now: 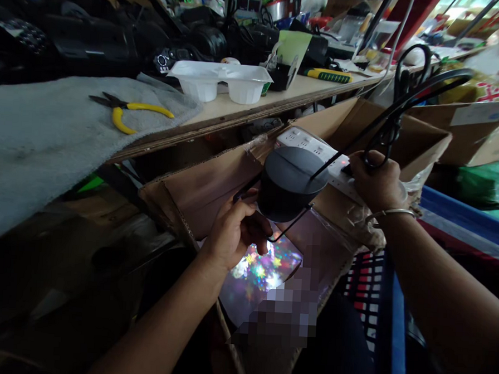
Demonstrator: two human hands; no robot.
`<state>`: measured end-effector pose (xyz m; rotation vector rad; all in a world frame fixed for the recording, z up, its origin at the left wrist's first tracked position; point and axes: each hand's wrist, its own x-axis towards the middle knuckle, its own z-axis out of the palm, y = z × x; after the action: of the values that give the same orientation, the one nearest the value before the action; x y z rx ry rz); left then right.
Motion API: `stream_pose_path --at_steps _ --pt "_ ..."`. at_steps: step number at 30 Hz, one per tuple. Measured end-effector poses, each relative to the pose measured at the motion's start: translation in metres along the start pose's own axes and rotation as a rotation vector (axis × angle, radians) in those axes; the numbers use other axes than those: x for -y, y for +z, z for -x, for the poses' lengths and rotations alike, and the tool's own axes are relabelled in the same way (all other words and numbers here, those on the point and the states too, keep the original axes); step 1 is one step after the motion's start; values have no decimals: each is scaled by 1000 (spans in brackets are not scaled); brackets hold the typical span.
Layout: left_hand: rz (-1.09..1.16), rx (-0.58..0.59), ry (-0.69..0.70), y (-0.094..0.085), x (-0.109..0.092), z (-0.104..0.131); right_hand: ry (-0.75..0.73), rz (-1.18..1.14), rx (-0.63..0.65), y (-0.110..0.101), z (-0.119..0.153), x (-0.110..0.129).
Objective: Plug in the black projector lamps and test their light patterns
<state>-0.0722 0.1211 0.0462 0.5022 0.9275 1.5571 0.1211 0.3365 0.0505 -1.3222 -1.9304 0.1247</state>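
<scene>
While left hand (234, 231) grips round matte-black lamp base (291, 183), right hand (375, 179) clasps its blk cable (408, 100).

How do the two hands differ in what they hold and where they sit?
The left hand grips the round black lamp base from below, over the open cardboard box; the right hand is higher and farther right, at the white power strip, holding a looped black cable. The right wrist wears a thin bracelet; the left wrist is bare. Both hands are bare and closed on something.
</scene>
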Motion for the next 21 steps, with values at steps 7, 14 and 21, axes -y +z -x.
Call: stream_pose_path --at_steps 7,14,21 --pt "3 24 17 -1 1 0 9 8 -13 3 -1 -2" --pt "15 27 21 2 1 0 8 2 1 1 0 -2" --pt "2 3 24 0 1 1 14 17 -4 3 1 -2"
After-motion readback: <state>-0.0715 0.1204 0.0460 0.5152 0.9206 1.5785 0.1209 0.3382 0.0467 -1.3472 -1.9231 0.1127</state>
